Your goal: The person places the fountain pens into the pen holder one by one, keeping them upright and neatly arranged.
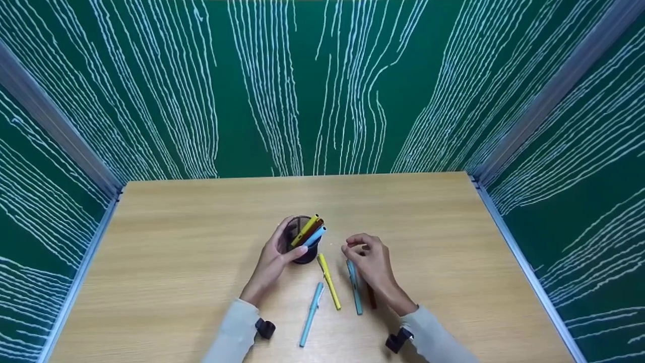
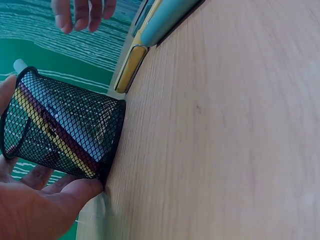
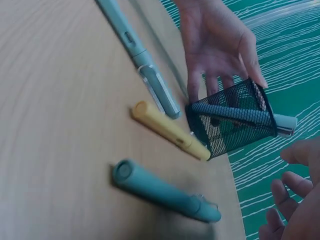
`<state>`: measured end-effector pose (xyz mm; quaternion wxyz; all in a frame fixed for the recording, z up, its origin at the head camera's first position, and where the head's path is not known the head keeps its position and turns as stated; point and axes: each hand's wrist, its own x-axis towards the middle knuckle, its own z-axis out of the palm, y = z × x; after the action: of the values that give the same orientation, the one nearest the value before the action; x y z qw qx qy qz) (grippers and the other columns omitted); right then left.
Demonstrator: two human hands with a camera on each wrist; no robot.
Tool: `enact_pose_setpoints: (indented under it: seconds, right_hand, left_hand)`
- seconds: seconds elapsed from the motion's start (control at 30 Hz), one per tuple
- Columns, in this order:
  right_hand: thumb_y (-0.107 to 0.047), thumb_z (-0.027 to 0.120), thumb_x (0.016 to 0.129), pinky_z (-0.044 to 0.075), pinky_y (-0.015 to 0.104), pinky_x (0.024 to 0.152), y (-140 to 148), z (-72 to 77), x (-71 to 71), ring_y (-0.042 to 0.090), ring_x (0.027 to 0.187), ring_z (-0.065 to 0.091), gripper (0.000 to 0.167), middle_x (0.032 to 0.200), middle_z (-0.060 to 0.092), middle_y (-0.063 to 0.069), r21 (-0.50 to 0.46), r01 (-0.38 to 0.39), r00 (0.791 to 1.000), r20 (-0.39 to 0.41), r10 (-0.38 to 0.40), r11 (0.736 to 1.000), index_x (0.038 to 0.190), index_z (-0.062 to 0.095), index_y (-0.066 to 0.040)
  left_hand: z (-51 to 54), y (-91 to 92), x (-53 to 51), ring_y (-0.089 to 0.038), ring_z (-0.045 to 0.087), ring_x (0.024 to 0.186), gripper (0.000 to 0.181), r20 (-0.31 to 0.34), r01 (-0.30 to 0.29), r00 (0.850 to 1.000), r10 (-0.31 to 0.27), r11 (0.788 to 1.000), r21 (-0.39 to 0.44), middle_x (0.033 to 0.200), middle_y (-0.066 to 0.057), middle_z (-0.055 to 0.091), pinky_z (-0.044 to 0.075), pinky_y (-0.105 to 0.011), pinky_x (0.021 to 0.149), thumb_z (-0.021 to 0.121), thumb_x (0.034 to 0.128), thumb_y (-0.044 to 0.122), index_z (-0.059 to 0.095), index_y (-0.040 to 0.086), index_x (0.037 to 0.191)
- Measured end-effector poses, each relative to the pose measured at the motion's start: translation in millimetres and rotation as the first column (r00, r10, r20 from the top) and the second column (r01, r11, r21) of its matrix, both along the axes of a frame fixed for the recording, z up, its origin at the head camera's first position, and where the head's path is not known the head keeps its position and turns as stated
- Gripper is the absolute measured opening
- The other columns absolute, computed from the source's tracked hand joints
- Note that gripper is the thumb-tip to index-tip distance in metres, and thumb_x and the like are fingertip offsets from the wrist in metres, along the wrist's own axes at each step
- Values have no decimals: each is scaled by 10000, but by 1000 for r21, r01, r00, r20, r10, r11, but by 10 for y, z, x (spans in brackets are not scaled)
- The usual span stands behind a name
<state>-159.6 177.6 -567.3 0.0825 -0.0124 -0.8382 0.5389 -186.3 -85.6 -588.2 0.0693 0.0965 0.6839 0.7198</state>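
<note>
My left hand (image 1: 271, 260) grips a black mesh pen cup (image 2: 70, 122), fingers and thumb wrapped around its side; its base meets the table in the left wrist view. Inside the cup lean a yellow pen (image 1: 305, 230), a brown pen (image 1: 313, 231) and a light blue pen (image 1: 316, 236). To the right of the cup, my right hand (image 1: 374, 262) hovers with loosely bent fingers and nothing between them. Under and beside it lie a blue pen (image 1: 355, 290) and a brown pen (image 1: 372, 297), partly covered by the hand.
On the wooden table (image 1: 201, 242), a yellow pen (image 1: 330, 283) lies just in front of the cup. Nearer the person is another light blue pen (image 1: 311, 315). Green panels (image 1: 262, 101) with white wavy lines enclose the back and sides.
</note>
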Motion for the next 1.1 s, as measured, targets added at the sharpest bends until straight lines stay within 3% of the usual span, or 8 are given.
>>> enact_pose_setpoints:
  seconds: [0.27, 0.53, 0.8, 1.1]
  right_hand:
    - [-72, 833, 968, 597, 566, 1036, 119, -90, 85, 308, 1115, 645, 182, 1097, 719, 106, -8, -18, 1000, -10, 18, 1000, 1121, 786, 16]
    - [-100, 842, 980, 606, 309, 883, 276, -196, 133, 295, 1047, 749, 189, 1141, 709, 120, 23, 11, 1000, 19, -11, 1000, 1133, 790, -2]
    - [-54, 873, 938, 501, 475, 1018, 410, -346, 219, 285, 1101, 656, 152, 1091, 770, 82, 89, 21, 1000, 8, -21, 996, 1078, 815, -44]
    - [-73, 885, 911, 482, 472, 1010, 475, -466, 312, 283, 1129, 614, 181, 1085, 756, 81, 198, 38, 999, 5, -40, 980, 1077, 813, -59]
  left_hand:
    - [-19, 2, 0, -315, 342, 1631, 915, 6, 1, 1000, -1, 1000, 6, 1728, -148, 407, 245, -430, 1340, 838, 991, 151, 315, 125, 1741]
    - [-24, 4, 1, -366, 364, 1608, 885, -13, 20, 1000, -20, 999, 36, 1708, -186, 419, 242, -485, 1342, 816, 1003, 113, 316, 93, 1733]
    - [-6, 4, 6, -345, 351, 1619, 907, 18, 4, 1000, -4, 1000, 8, 1728, -156, 397, 240, -472, 1344, 830, 1001, 165, 310, 137, 1744]
    - [-5, -2, 1, -337, 358, 1622, 908, 46, -9, 999, 11, 999, -38, 1738, -135, 401, 257, -474, 1339, 836, 997, 218, 321, 169, 1744]
